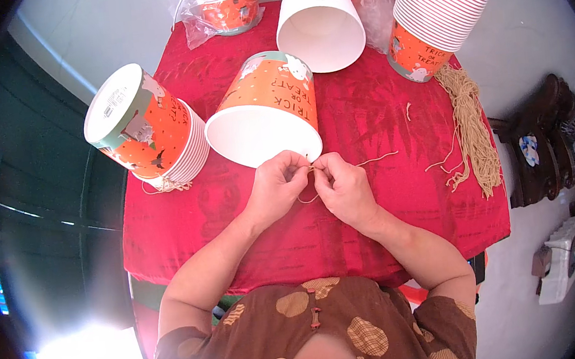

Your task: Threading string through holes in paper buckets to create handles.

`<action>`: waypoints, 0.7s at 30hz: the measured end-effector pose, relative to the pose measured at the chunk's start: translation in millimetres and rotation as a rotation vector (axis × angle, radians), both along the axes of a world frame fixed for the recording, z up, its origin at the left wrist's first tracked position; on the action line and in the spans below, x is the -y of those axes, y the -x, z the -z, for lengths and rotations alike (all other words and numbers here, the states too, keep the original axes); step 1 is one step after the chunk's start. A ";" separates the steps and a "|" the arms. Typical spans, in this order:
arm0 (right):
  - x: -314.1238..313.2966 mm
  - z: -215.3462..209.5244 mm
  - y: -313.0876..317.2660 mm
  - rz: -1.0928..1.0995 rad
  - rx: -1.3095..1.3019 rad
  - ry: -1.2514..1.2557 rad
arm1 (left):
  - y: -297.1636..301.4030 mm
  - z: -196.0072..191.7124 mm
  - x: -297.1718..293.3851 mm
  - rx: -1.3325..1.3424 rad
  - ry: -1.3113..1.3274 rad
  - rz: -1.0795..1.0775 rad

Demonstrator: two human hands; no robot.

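Observation:
An orange paper bucket with a green base band and printed ghosts lies tipped on the table, its white open mouth facing me. At the near edge of its rim, my left hand and my right hand meet in a pinch. Between their fingertips runs a thin tan string; one loose end trails to the right, and a loop hangs below the fingers. The fingers partly cover the place where string and rim come together, so I cannot tell whether they are joined.
A red cloth covers the table. Nested buckets stand upside down at left, string ends under their rims. A tall stack stands at right beside a tan string bundle. Behind are another tipped bucket and a plastic-wrapped stack.

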State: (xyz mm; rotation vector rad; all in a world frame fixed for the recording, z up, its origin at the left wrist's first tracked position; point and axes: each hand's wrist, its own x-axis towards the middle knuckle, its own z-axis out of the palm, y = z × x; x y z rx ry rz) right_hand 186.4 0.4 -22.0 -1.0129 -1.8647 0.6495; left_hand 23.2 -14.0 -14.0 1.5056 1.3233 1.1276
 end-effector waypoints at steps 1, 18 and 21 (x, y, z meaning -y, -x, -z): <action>-0.5 -0.8 -0.4 0.000 0.000 0.000 | 0.1 -0.2 -0.4 0.017 0.029 0.012; -2.6 -4.4 -0.9 -0.008 -0.069 0.103 | 6.3 -16.6 -1.5 0.440 0.346 0.140; -8.0 2.8 -4.6 -0.034 -0.124 0.309 | 5.7 -14.0 -2.5 0.459 0.354 0.131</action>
